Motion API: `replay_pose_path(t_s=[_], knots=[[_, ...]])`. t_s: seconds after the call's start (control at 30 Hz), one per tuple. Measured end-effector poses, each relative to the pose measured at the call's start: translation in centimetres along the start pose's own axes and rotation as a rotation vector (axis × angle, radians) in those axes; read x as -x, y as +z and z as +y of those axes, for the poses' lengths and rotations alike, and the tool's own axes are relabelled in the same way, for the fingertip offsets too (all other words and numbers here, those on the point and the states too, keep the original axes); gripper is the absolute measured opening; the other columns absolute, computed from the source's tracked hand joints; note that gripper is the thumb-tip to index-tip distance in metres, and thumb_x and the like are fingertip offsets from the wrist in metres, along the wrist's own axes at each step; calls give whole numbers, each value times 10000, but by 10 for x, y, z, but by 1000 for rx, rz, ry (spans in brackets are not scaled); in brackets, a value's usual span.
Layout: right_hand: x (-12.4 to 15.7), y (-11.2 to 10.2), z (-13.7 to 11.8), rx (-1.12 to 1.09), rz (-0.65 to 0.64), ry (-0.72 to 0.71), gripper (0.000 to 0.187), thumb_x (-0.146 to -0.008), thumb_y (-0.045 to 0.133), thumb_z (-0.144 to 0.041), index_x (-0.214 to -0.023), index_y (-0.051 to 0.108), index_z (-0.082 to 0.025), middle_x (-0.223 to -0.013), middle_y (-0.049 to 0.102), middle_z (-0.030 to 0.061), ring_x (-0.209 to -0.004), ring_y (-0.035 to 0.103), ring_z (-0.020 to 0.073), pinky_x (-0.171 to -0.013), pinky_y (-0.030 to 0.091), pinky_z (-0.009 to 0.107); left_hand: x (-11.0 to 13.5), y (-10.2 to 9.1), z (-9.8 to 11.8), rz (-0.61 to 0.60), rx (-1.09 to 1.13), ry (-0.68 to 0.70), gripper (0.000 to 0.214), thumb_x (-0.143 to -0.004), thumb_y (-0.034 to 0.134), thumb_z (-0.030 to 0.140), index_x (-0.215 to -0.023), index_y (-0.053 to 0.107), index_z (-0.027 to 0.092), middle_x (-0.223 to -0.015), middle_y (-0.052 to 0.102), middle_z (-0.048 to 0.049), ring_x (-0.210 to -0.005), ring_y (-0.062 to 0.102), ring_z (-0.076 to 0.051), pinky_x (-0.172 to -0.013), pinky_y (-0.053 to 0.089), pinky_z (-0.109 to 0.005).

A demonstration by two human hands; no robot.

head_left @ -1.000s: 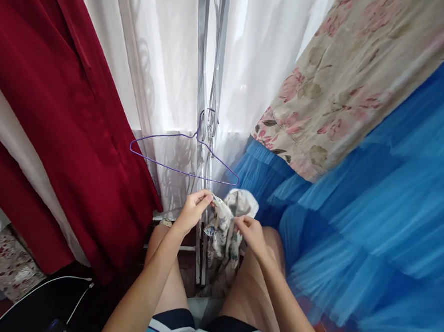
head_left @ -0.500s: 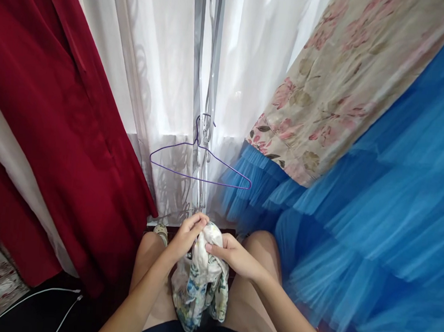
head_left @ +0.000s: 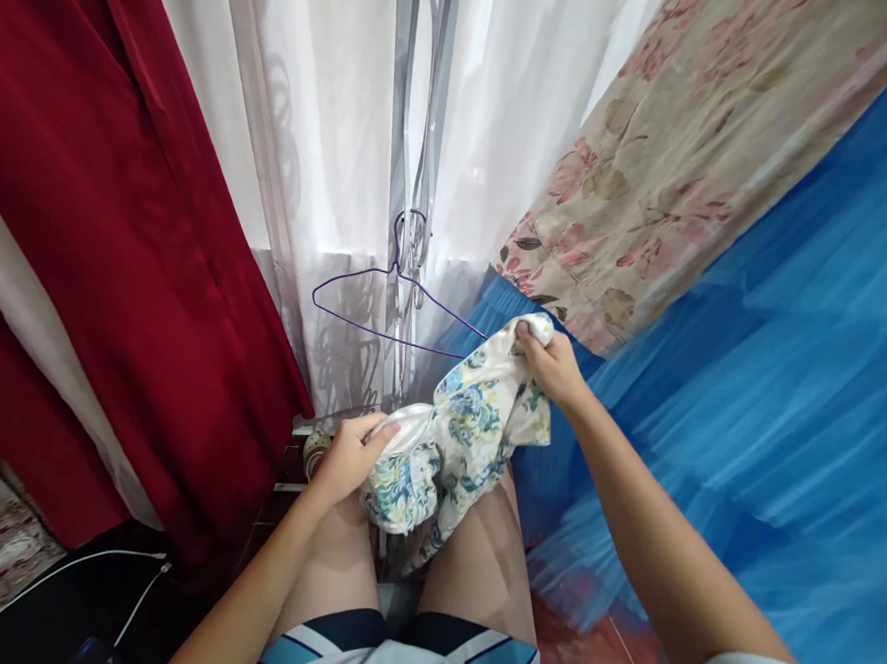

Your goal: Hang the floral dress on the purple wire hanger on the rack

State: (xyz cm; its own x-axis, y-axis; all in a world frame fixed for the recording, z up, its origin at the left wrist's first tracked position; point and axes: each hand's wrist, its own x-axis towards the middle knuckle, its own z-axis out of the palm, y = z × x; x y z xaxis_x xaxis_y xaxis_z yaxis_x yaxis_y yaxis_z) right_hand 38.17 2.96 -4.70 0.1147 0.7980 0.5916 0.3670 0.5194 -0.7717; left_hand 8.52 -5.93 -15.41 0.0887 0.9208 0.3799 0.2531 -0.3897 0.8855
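A small white garment with blue and green flowers (head_left: 458, 435) is stretched between my two hands above my knees. My left hand (head_left: 347, 456) grips its lower left end, fingers closed round the cloth. My right hand (head_left: 553, 364) pinches its upper right corner, raised toward the blue skirt. An empty purple wire hanger (head_left: 396, 309) hangs on a metal rack pole (head_left: 412, 170) just behind the garment, not touched by either hand.
A dark red dress (head_left: 119, 232) hangs at the left. White sheer curtains (head_left: 327, 145) are behind the pole. A beige floral garment (head_left: 687, 157) and a blue tulle skirt (head_left: 785, 393) fill the right. A white cable (head_left: 60, 569) lies on a dark thing at the lower left.
My right hand has moved up and to the right, pulling the bunched floral garment open. My left hand stays low at its other end. The hanger has swung a little.
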Motion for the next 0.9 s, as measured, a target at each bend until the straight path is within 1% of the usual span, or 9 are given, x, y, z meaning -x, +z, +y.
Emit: replay_pose_path(t_s=[0.07,0.17,0.23,0.37,0.43,0.53,0.63,0.77,0.9], knots=[[-29,9,-4,-88,-78,59,470,-748,690,-614,-607,551,-188,-567,511,-11,-544,436,119,-499,361,238,-12,-18,15,-19,44,61,354,-885,598,453,-700,621,152,-633,497,18,-611,433,-114,-540,335,-208],[-56,31,-13,-211,-288,173,477,-705,731,-623,-643,596,-169,-582,561,-18,-531,469,104,-494,378,219,-26,-47,30,64,41,108,325,-859,645,437,-718,640,144,-649,522,13,-613,442,-111,-541,338,-207],[-58,46,-20,-247,-391,207,468,-685,758,-606,-671,629,-155,-583,588,-13,-514,492,107,-480,387,220,-31,-65,30,98,37,103,332,-837,671,444,-700,642,142,-640,525,12,-603,439,-110,-535,334,-207],[-42,66,-25,-358,-496,348,428,-664,808,-541,-707,673,-138,-612,664,37,-496,573,151,-468,436,251,-36,-92,9,84,3,53,388,-797,698,487,-652,640,132,-614,522,9,-591,437,-112,-535,329,-215],[-34,72,-23,-434,-515,442,407,-645,833,-510,-709,682,-138,-612,680,51,-495,597,172,-475,460,272,-38,-97,-2,73,-4,39,409,-795,694,506,-645,634,130,-613,521,8,-589,437,-112,-537,328,-218],[-34,74,-17,-481,-492,476,402,-656,818,-523,-666,667,-150,-545,648,30,-456,575,168,-463,452,281,-41,-100,-13,7,-51,46,427,-821,665,518,-638,612,136,-605,497,15,-576,417,-107,-529,313,-220],[-40,66,-14,-507,-482,495,400,-647,817,-524,-637,657,-157,-515,626,15,-441,556,156,-457,439,273,-50,-111,-23,-118,-307,132,439,-859,627,512,-611,607,150,-631,519,-1,-636,462,-131,-607,370,-241],[-39,55,-22,-575,-529,549,326,-694,810,-463,-694,677,-165,-574,671,18,-490,609,161,-506,487,270,-75,-147,-38,-216,-657,242,299,-863,622,457,-730,705,202,-810,662,-35,-860,565,-200,-842,420,-308],[-26,62,-31,-692,-516,621,209,-779,757,-342,-724,677,-157,-604,707,24,-512,644,159,-547,528,260,-118,-182,-47,-175,-663,203,258,-885,521,372,-771,674,198,-786,665,-36,-782,579,-202,-775,433,-298]])
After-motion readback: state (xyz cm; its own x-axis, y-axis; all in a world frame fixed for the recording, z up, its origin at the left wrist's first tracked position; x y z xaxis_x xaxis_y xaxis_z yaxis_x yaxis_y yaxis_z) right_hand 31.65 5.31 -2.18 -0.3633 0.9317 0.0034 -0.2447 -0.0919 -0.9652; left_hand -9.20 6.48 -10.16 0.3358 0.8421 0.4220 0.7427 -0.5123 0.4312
